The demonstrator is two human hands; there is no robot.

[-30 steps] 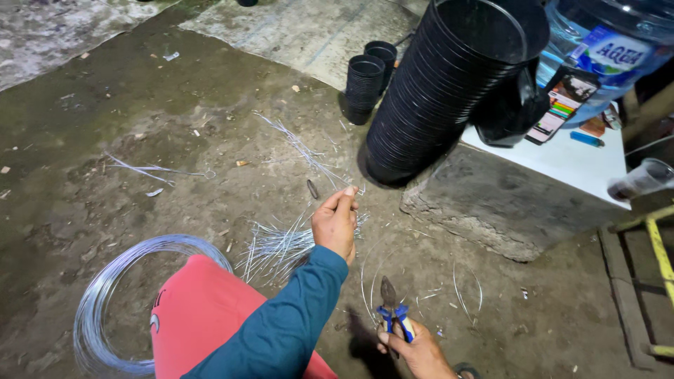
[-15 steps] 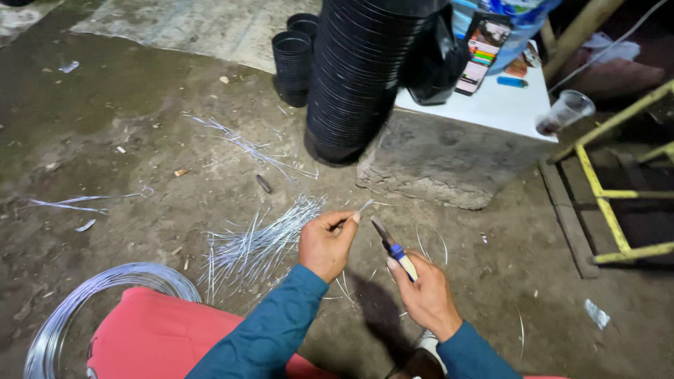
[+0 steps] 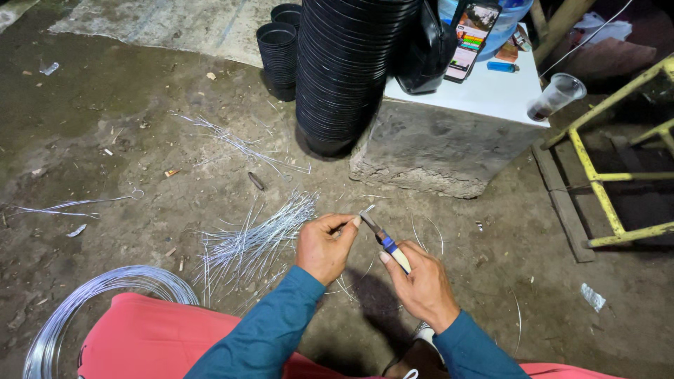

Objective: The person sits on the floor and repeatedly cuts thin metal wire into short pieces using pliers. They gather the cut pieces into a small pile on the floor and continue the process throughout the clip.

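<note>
Dirt floor below, left hand (image 3: 324, 247) pinches a wire piece (image 3: 364, 210); right hand (image 3: 419, 282) grips blue-handled pliers (image 3: 385, 241).

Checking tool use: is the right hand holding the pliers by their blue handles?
Yes, the right hand grips the pliers, whose nose meets the wire pinched by the left hand.

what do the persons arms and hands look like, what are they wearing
Both arms are covered by long teal-blue sleeves reaching the wrists, plain, with no visible markings. The left hand and right hand are bare: no gloves, and no rings or watch that can be seen.
</note>
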